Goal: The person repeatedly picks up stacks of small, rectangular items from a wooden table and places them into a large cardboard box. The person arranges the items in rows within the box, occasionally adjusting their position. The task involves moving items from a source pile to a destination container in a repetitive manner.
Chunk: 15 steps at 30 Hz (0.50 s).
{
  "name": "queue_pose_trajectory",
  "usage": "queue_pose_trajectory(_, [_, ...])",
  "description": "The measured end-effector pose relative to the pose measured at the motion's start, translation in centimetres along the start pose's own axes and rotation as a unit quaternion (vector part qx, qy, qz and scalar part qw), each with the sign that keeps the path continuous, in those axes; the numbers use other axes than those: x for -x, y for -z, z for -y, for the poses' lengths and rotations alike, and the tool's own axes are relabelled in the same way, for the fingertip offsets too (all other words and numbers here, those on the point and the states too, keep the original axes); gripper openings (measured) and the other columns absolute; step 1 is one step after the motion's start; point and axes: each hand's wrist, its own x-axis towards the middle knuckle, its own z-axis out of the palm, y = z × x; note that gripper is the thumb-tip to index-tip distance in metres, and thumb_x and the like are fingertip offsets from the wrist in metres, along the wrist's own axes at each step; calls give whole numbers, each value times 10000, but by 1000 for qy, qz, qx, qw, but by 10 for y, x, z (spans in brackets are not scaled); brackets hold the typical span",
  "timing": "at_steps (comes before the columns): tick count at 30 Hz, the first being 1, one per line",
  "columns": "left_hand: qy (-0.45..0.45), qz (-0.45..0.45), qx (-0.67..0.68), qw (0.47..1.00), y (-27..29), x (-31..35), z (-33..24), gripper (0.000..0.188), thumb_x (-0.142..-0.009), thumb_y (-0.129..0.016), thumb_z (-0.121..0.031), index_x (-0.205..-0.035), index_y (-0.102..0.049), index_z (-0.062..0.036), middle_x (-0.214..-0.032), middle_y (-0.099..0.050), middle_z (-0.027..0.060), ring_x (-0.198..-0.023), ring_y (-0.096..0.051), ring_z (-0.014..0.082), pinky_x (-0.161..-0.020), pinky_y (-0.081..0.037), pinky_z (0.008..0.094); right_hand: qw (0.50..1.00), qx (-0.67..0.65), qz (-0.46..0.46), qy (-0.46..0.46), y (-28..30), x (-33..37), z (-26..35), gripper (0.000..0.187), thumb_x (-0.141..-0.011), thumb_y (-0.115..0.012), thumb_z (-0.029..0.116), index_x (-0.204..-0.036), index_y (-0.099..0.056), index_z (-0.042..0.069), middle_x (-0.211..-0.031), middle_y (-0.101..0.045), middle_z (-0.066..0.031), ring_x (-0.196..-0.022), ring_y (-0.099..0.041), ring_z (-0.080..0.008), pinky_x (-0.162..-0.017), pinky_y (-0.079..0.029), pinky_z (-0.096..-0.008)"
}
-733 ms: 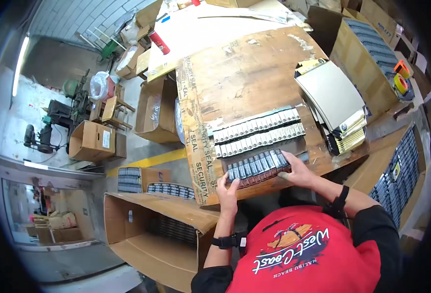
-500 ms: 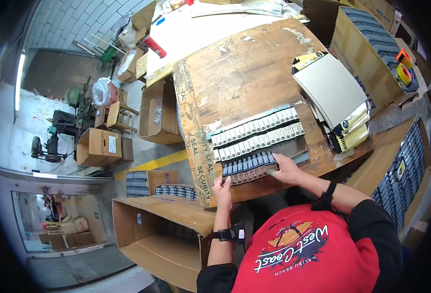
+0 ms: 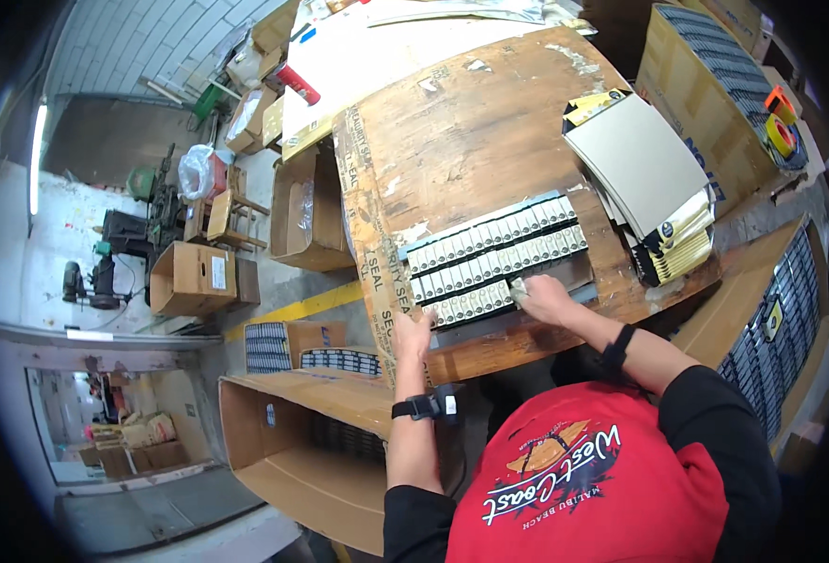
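Rows of small cream rectangular pieces (image 3: 490,246), each with a dark round spot at one end, lie side by side at the front of the wooden table. The nearest one is a shorter row of cream pieces (image 3: 473,304), lying flat against the others. My left hand (image 3: 414,330) closes on its left end, and my right hand (image 3: 538,296) pinches the right end. What exactly the pieces are, I cannot make out. A bare brown strip (image 3: 576,274) shows just beyond my right fingers.
To the right lies a stack of grey-backed cards (image 3: 638,164) with yellow edges. Cartons packed with dark-and-silver pieces stand right (image 3: 776,328) and far right (image 3: 706,103). An open carton (image 3: 302,413) sits below the table's left edge. A red can (image 3: 298,84) rests farther back.
The short row was tilted in both hands, showing dark sides and a brownish face. It now lies flat, cream faces up, beside the other rows. My left hand moved slightly left and farther from me.
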Motion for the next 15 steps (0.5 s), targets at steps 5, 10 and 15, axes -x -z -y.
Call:
queue_pose_trajectory(5, [-21,97,247,964,106,67,-44,365,-873,-579,-335,-966,-588,18,-751,-609,78,-612,-595,135,-567,-477,251,984,131,-57,102,28,34,18,215,-734,-602,185,-877,-591,25,-892,-626,-199,-781,-613,-365,-665,-498,-424])
queue_pose_trajectory(10, [-32,162,431,887,186,133,-68,330,-887,-568,-288,-1003,-578,20,-712,-564,45,-613,-538,93,-543,-444,238,854,-16,-139,501,28,72,149,458,-675,-660,23,-1112,-525,10,-1083,-558,-175,-878,-607,-329,-708,-518,-369])
queue_pose_trajectory(15, [-157,22,331,930,266,140,28,186,-819,-576,-84,-946,-600,50,-803,-633,90,-742,-583,127,-697,-473,280,792,-77,45,604,-33,90,262,656,-616,-667,2,-1238,-458,13,-1236,-479,-183,-1035,-560,-352,-815,-502,-379])
